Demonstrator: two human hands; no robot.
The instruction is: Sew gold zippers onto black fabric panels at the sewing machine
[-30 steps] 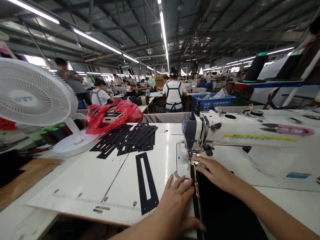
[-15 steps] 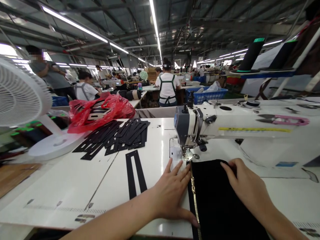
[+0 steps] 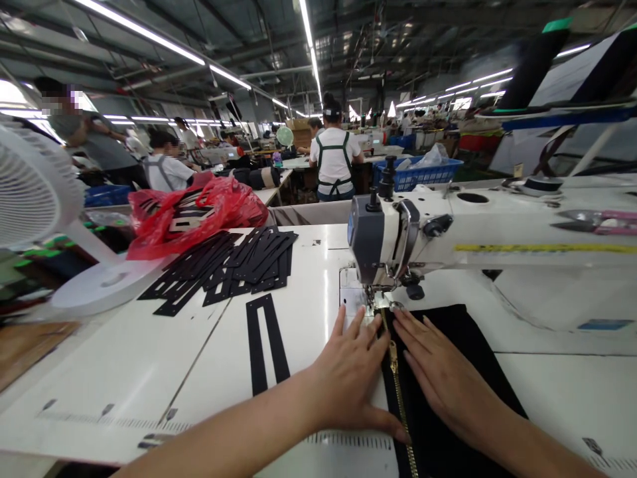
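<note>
Black fabric point(image 3: 455, 352) lies on the white sewing table, its far edge at the needle area of the sewing machine point(image 3: 381, 252). A gold metal zipper point(image 3: 398, 392) runs along the fabric's left side, its pull point(image 3: 393, 355) between my hands. My left hand point(image 3: 348, 372) rests with fingers spread, fingertips near the presser foot and thumb on the zipper's near part. My right hand point(image 3: 438, 368) lies flat on the fabric just right of the zipper, fingers stretched towards the needle.
A black slotted strip point(image 3: 256, 345) lies left of my left hand. Behind it are a pile of similar strips point(image 3: 249, 265), a red plastic bag point(image 3: 199, 212) and a white fan point(image 3: 44, 192). Pink-handled snips point(image 3: 597, 221) rest on the machine arm. Co-workers sit and stand farther back.
My right hand has let go of the fabric's far right edge and moved left, now flat beside the zipper. My left hand stays near the needle. The view has shifted slightly.
</note>
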